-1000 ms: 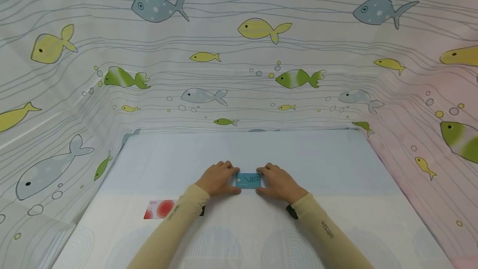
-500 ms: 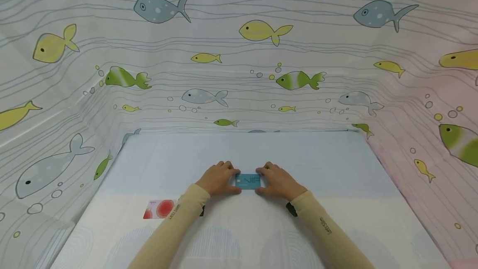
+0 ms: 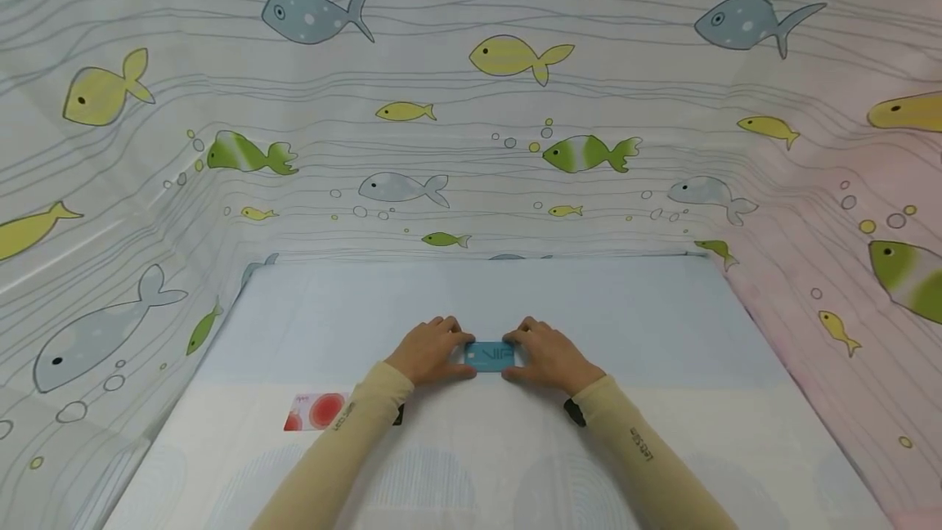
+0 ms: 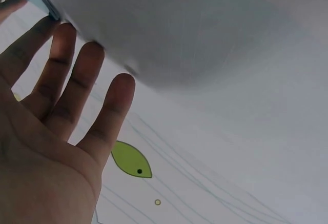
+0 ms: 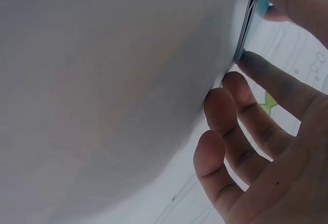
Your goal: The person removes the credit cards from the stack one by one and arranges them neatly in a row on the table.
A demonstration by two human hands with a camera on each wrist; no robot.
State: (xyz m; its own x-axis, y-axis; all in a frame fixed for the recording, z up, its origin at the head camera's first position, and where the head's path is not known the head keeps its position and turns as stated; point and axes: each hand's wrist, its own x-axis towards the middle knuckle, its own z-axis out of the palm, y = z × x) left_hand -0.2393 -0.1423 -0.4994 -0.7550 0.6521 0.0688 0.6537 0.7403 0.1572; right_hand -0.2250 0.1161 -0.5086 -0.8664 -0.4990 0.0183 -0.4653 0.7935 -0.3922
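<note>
A blue card (image 3: pixel 489 357) printed with "VIP" lies on the table, midway between both hands. At its left end, my left hand (image 3: pixel 432 354) pinches the two corners between thumb and index finger. My right hand (image 3: pixel 550 358) does the same at the right end. Seen from the side in the right wrist view, the card edge (image 5: pixel 248 24) shows several thin layers, like a stack. The other fingers of the left hand (image 4: pixel 61 116) spread with tips at the tabletop, and those of the right hand (image 5: pixel 271 142) curve loosely beside it.
A white and red card (image 3: pixel 315 412) lies to the left, partly hidden behind the left sleeve (image 3: pixel 334 448). The pale table (image 3: pixel 486 293) is bordered at the back and sides by a fish-patterned curtain (image 3: pixel 456 137). Dark wrist devices show under both sleeves.
</note>
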